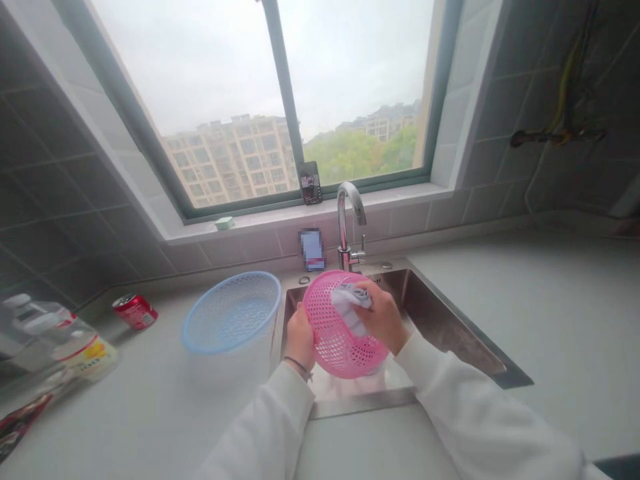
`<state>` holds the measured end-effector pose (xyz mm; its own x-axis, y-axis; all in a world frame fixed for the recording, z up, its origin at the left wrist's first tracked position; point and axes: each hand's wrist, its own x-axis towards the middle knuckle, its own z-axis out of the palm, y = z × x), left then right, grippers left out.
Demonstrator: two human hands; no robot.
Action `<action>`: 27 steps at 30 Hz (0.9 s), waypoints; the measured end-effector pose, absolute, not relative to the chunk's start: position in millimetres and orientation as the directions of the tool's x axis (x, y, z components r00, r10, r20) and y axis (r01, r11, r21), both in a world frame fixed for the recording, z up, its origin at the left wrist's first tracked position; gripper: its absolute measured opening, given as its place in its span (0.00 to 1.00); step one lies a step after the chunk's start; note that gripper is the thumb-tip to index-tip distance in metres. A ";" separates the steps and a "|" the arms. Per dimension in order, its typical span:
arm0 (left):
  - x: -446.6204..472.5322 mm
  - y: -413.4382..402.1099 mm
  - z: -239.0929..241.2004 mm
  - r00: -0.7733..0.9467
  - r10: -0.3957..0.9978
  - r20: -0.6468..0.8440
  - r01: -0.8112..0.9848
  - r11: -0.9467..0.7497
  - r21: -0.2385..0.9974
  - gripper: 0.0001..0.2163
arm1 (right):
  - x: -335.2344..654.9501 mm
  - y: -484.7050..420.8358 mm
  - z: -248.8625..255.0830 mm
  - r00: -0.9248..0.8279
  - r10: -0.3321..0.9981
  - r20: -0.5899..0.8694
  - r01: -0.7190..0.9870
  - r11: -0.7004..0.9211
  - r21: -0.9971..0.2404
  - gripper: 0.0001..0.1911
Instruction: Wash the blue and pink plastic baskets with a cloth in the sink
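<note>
A person stands at a stainless steel kitchen sink beneath a window. Their left hand holds a pink plastic colander tilted up on edge above the basin, its fingers closed around the near rim and partly hidden. The right hand lies closer to the colander's hollow, its fingers together on a crumpled grey-white cloth, pressing it against the mesh. A chrome faucet rises beyond the sink. Left of the sink on the surface sit a blue plastic basket, a red drink can on its side, and a clear plastic bottle with a yellow label. No writing on them can be read.
</note>
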<state>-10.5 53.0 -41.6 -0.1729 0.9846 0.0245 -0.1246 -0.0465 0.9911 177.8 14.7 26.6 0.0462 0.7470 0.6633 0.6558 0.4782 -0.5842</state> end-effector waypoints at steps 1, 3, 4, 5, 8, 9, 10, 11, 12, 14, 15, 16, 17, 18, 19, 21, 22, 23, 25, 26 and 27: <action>-9.7 53.3 -41.1 -0.175 0.984 0.022 -0.140 -0.047 0.989 0.30 | 169.3 8.9 24.9 -0.114 0.719 0.685 0.605 0.597 -0.526 0.10; -9.7 53.5 -39.4 -0.167 0.986 -0.003 -0.192 -0.029 0.981 0.30 | 165.6 6.9 22.2 -0.242 0.674 0.698 0.577 0.678 -0.455 0.10; -10.1 53.5 -38.5 -0.160 0.987 -0.014 -0.211 -0.021 0.977 0.30 | 171.9 11.4 21.7 -0.204 0.687 0.697 0.606 0.648 -0.461 0.09; -10.4 53.6 -37.5 -0.154 0.988 -0.026 -0.238 -0.012 0.971 0.29 | 182.9 19.0 21.8 -0.117 0.713 0.692 0.650 0.582 -0.490 0.10; -8.9 54.2 -36.0 -0.142 0.989 -0.051 -0.344 -0.001 0.939 0.26 | 223.0 44.3 23.0 0.231 0.705 0.670 0.734 0.326 -0.596 0.13; -7.6 54.6 -36.2 -0.141 0.989 -0.052 -0.369 -0.004 0.930 0.25 | 230.7 48.3 23.1 0.273 0.693 0.667 0.734 0.298 -0.611 0.13; -6.3 55.1 -36.8 -0.139 0.989 -0.048 -0.380 -0.009 0.925 0.25 | 232.4 48.2 22.8 0.291 0.684 0.669 0.733 0.291 -0.615 0.13; -5.3 55.6 -37.7 -0.141 0.989 -0.040 -0.374 -0.016 0.927 0.26 | 227.6 44.0 22.2 0.273 0.690 0.671 0.729 0.307 -0.612 0.12; -4.9 56.1 -38.5 -0.146 0.989 -0.031 -0.358 -0.023 0.933 0.26 | 217.1 36.4 21.5 0.219 0.704 0.676 0.723 0.348 -0.597 0.11; -6.6 57.0 -39.3 -0.166 0.986 -0.023 -0.325 -0.033 0.945 0.27 | 185.6 16.5 19.4 0.054 0.729 0.682 0.692 0.465 -0.552 0.09; -8.6 57.4 -39.0 -0.178 0.984 -0.022 -0.312 -0.036 0.949 0.27 | 169.7 7.6 18.2 -0.095 0.718 0.690 0.650 0.570 -0.503 0.09; -10.9 57.8 -38.1 -0.187 0.982 -0.025 -0.307 -0.034 0.951 0.26 | 157.1 1.7 17.1 -0.220 0.691 0.688 0.610 0.648 -0.456 0.10; -13.3 58.0 -36.8 -0.186 0.982 -0.026 -0.305 -0.032 0.952 0.25 | 149.6 -0.3 16.3 -0.258 0.681 0.685 0.604 0.667 -0.436 0.10; -15.2 58.2 -35.1 -0.186 0.982 -0.029 -0.312 -0.031 0.950 0.25 | 148.5 2.0 15.9 -0.253 0.692 0.676 0.616 0.654 -0.439 0.09; -16.5 58.2 -33.2 -0.183 0.982 -0.041 -0.336 -0.023 0.942 0.24 | 153.6 8.1 15.9 -0.200 0.719 0.666 0.646 0.608 -0.462 0.08; -16.6 58.0 -29.7 -0.174 0.983 -0.067 -0.367 -0.001 0.930 0.24 | 178.2 26.9 17.0 -0.009 0.772 0.635 0.713 0.450 -0.538 0.11; -15.6 57.7 -28.5 -0.167 0.983 -0.077 -0.374 0.009 0.927 0.24 | 193.4 36.2 18.0 0.068 0.778 0.624 0.728 0.389 -0.564 0.13; -14.0 57.3 -27.9 -0.162 0.984 -0.080 -0.372 0.014 0.928 0.24 | 207.1 43.3 18.9 0.179 0.778 0.602 0.737 0.299 -0.606 0.14; -10.4 56.2 -28.7 -0.167 0.984 -0.063 -0.357 -0.001 0.934 0.25 | 221.8 46.9 20.9 0.303 0.753 0.585 0.702 0.239 -0.671 0.14; -8.8 55.7 -30.2 -0.171 0.984 -0.048 -0.354 -0.016 0.935 0.25 | 220.6 42.9 21.7 0.322 0.747 0.582 0.683 0.242 -0.689 0.14; -7.5 55.4 -32.3 -0.180 0.983 -0.032 -0.347 -0.034 0.937 0.26 | 213.9 36.1 22.1 0.307 0.749 0.587 0.665 0.271 -0.695 0.15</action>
<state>-7.5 55.4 -32.3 -0.1804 0.9831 -0.0315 -0.3470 -0.0336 0.9373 213.9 36.1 22.1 0.3074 0.7492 0.5867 0.6655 0.2714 -0.6953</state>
